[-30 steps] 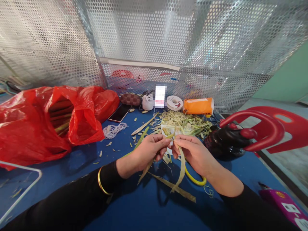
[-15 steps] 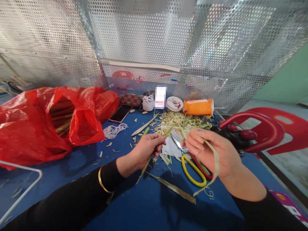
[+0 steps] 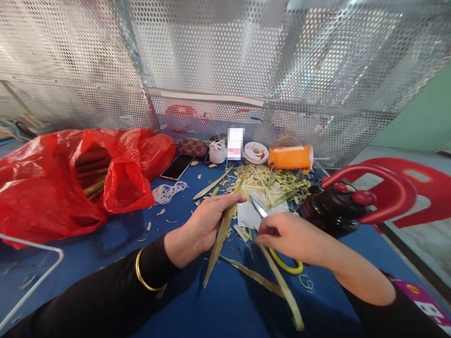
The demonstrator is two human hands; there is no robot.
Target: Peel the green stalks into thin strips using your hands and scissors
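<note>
My left hand (image 3: 202,226) is closed round a long green leaf blade (image 3: 219,241) that slants from the scrap pile down towards me. My right hand (image 3: 287,237) sits low over the blue table (image 3: 116,239), fingers pinched on a thin pale leaf strip (image 3: 283,288) that trails across the table to the near edge. Scissors lie under that hand, their yellow handle (image 3: 286,268) showing below it and the blade (image 3: 259,206) pointing out above it. Another flat strip (image 3: 252,276) lies between my hands.
A red plastic bag (image 3: 45,188) holding stalks fills the left. A phone (image 3: 176,166), white thread (image 3: 167,190), a shavings pile (image 3: 273,180), an orange pack (image 3: 291,157) and a tape roll (image 3: 256,151) lie behind. A black and red object (image 3: 333,209) stands right; a perforated metal screen (image 3: 211,56) closes the back.
My right hand pulled a thin strip away from the leaf, lifted it to the right, then came down over the scissors with the strip trailing. My left hand turned the leaf more upright.
</note>
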